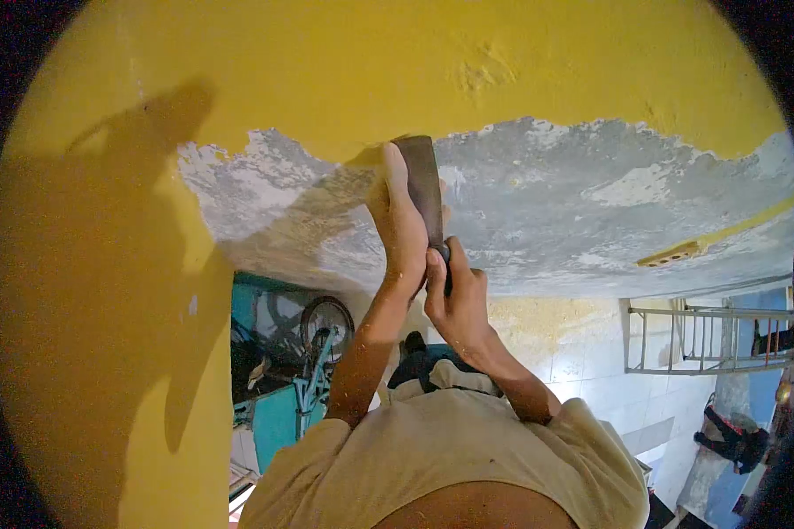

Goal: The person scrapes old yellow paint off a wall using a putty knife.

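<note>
A paint scraper with a broad, dark metal blade points up the wall. Its far edge lies at the border between yellow paint and exposed grey plaster. My right hand is closed round the dark handle at the lower end. Pressed along the blade from the left is my left hand, its thumb up beside the metal. Most of its fingers are hidden behind the blade; a little of them shows at the right side. Both hands carry pale dust.
A bicycle stands below left beside a teal panel. At right is a metal ladder, with a yellow strip crossing the plaster nearby. A person in dark clothes is at lower right.
</note>
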`<state>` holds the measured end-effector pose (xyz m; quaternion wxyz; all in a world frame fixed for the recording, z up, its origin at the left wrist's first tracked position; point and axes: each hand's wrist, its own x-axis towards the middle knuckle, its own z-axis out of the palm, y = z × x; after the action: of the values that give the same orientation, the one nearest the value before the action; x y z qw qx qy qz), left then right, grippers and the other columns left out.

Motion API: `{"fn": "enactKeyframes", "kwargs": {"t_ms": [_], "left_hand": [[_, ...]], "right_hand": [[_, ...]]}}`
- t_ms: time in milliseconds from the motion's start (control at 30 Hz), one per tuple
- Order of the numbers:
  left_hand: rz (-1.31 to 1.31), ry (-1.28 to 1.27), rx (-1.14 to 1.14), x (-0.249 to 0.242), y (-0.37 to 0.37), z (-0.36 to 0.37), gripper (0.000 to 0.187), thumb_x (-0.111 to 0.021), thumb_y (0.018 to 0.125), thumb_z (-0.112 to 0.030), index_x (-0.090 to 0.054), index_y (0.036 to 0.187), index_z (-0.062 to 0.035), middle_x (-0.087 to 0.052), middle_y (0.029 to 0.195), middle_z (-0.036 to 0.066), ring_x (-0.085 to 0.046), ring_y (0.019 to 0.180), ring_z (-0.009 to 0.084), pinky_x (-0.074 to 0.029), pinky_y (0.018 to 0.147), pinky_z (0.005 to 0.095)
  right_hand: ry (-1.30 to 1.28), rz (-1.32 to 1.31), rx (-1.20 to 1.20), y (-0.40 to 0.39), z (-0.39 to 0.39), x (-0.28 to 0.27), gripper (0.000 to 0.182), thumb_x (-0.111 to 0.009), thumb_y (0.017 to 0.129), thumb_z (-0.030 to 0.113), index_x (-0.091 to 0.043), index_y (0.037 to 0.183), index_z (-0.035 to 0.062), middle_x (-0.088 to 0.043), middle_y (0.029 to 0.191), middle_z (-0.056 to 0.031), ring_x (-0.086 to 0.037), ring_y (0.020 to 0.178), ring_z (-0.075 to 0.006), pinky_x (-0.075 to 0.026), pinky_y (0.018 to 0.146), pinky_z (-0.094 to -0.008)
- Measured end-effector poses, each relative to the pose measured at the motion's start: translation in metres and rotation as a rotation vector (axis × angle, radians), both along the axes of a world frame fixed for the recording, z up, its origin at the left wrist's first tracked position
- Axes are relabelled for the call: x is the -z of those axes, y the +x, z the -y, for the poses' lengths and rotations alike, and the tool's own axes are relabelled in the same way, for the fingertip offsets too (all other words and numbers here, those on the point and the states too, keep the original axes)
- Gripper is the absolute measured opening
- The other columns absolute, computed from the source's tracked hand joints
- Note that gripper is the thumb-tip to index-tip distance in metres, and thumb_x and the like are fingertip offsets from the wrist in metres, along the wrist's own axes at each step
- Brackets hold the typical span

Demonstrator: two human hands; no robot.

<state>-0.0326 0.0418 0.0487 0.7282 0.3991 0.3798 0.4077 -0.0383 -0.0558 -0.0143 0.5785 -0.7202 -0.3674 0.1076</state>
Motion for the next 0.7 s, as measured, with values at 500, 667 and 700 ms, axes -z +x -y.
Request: {"fn": "enactKeyframes", "kwargs": {"t_ms": [500,667,700], "left_hand": [[-0.008,0.058,0.052,0.057,0.01,0.009,0.051,-0.044,0.088,-0.057,-0.052,0.069,-0.0106,-0.049,0.054,0.001,-0.047,0.042,0.0134,-0.038,0.039,0.0275],[0.053,0.037,0.021,0.043,0.004,-0.001,0.052,-0.048,0.085,-0.06,-0.05,0.067,-0.0115,-0.049,0.056,0.0,-0.046,0.044,0.012,-0.039,0.04,0.0257],[0.057,0.007,0.051,0.036,-0.001,0.001,0.05,-0.048,0.087,-0.056,-0.049,0.067,-0.0108,-0.045,0.056,-0.001,-0.044,0.043,0.0108,-0.038,0.039,0.0252]], "right_hand": [[-0.125,0.057,-0.01,0.009,0.023,0.013,0.017,-0.048,0.093,0.014,-0.046,0.098,-0.002,-0.055,0.057,-0.0212,-0.059,0.052,-0.0386,-0.044,0.044,-0.0419],[-0.109,0.061,0.027,-0.004,0.013,-0.001,0.016,-0.046,0.093,0.012,-0.047,0.086,-0.0016,-0.049,0.055,-0.0208,-0.054,0.046,-0.0358,-0.037,0.041,-0.036],[-0.091,0.045,0.017,-0.005,0.012,-0.002,0.016,-0.046,0.094,0.012,-0.046,0.085,-0.001,-0.049,0.055,-0.0209,-0.054,0.046,-0.0356,-0.037,0.041,-0.036]]}}
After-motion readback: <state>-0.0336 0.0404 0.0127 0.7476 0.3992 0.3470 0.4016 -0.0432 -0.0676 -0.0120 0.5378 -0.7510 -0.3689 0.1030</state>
